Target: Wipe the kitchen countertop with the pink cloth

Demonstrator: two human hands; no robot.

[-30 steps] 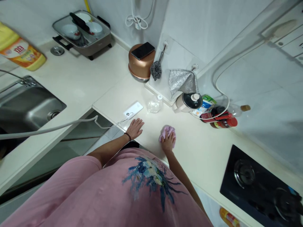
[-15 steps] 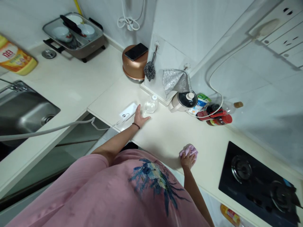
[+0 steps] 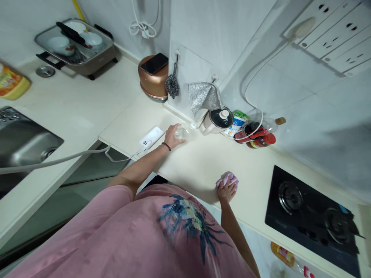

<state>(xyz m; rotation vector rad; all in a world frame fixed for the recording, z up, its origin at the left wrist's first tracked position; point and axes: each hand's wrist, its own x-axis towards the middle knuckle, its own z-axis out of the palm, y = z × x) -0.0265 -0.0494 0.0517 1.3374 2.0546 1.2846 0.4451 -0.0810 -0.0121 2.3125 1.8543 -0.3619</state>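
My left hand point(image 3: 173, 136) has its fingers wrapped round a small clear glass bottle point(image 3: 183, 132) that stands on the cream countertop point(image 3: 199, 162), just right of a white power bank point(image 3: 151, 137). My right hand point(image 3: 226, 190) presses a crumpled pink cloth point(image 3: 228, 180) onto the counter near its front edge, left of the black gas hob point(image 3: 313, 216). A dark band sits on my left wrist.
A small white cooker with a black lid point(image 3: 217, 120), red sauce bottles point(image 3: 255, 137) and a carton stand against the wall. A copper pot point(image 3: 152, 79) bears a phone. Further left are an electric pan holding bowls point(image 3: 75, 48), a steel sink point(image 3: 20, 141) and a yellow bottle point(image 3: 11, 83).
My right hand slid the pink cloth to the right along the counter. My left hand left the counter edge, moved past the power bank and closed on the glass bottle.
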